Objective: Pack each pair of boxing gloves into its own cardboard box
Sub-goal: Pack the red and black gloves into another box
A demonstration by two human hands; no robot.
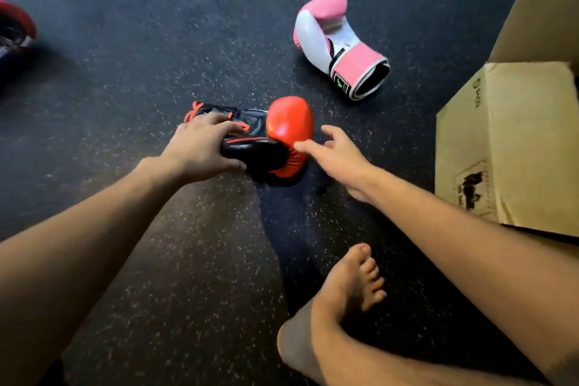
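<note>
Head view: a red and black glove point(289, 122) lies on its side on the dark speckled floor point(125, 72), about the middle of the patch in view. Its red padded end points toward the cardboard box point(501, 141), which stands open at the right. The left hand point(200, 150) spans the glove's black cuff end, with the fingers arched over the top and the thumb along the near side, so it has hold of it. The right hand point(338, 153) is spread and holds nothing. Its forefinger reaches to the red padding, though I cannot tell whether it touches.

A pink and white glove point(338, 44) lies farther off on the floor, well apart from the first and nearer the box. Its cuff opening faces the box. A blurred red thing point(15, 28) sits at the far left, and a bare foot point(347, 279) rests near the bottom.

The glove is probably light for its bulk, and softly padded so that it gives under a squeeze. Its smooth, shiny skin may slip under a flat palm. The cuff looks the firmer, narrower part and the better place to grip. A second hand cupped under the rounded padding would likely steady it on the way to the box.
</note>
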